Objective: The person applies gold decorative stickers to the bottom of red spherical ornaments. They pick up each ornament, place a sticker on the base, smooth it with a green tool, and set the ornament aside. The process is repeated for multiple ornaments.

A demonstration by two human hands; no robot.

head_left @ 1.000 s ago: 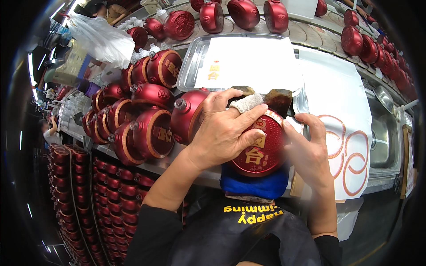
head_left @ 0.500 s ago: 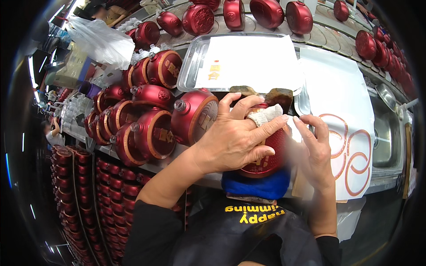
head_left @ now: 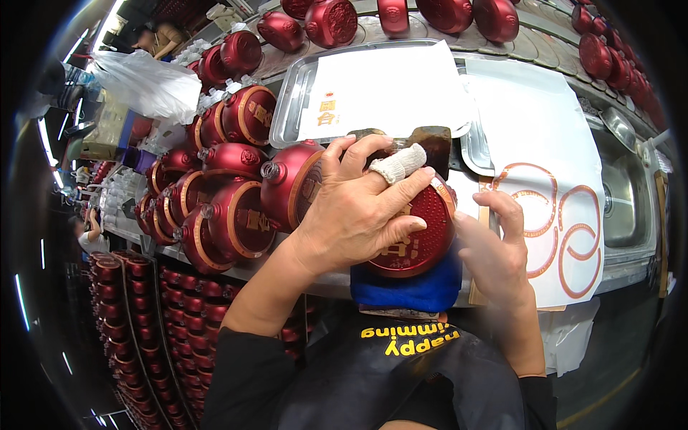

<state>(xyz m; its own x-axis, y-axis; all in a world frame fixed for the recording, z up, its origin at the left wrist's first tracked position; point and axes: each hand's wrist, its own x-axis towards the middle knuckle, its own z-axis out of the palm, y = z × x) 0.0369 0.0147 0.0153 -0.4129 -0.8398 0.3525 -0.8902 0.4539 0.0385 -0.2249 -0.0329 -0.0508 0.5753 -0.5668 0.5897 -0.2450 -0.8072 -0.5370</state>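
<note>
A round dark-red bottle (head_left: 424,236) with gold characters on its studded flat face rests on a blue cloth (head_left: 401,290) in front of me. Across its upper left lies my left hand (head_left: 358,204), fingers spread, with a white knitted cover (head_left: 398,164) on one finger. Its index fingertip touches the top end of an orange patterned strip (head_left: 445,193) along the bottle's right rim. My right hand (head_left: 498,247) is beside that rim, fingers apart and partly blurred, thumb close to the strip. The left palm hides part of the bottle.
Several finished-looking red bottles (head_left: 247,218) crowd the left. Behind are a metal tray (head_left: 283,118) with a white sheet (head_left: 387,86) bearing gold decals, and dark blocks (head_left: 432,147). Orange rings (head_left: 579,240) lie on white paper (head_left: 534,118) at right, before a sink (head_left: 625,208). More bottles line a conveyor (head_left: 358,32).
The view has shifted slightly. My right hand has dropped from beside the left index fingertip to lower along the bottle's right rim. The left hand remains on the bottle, and the orange strip now shows.
</note>
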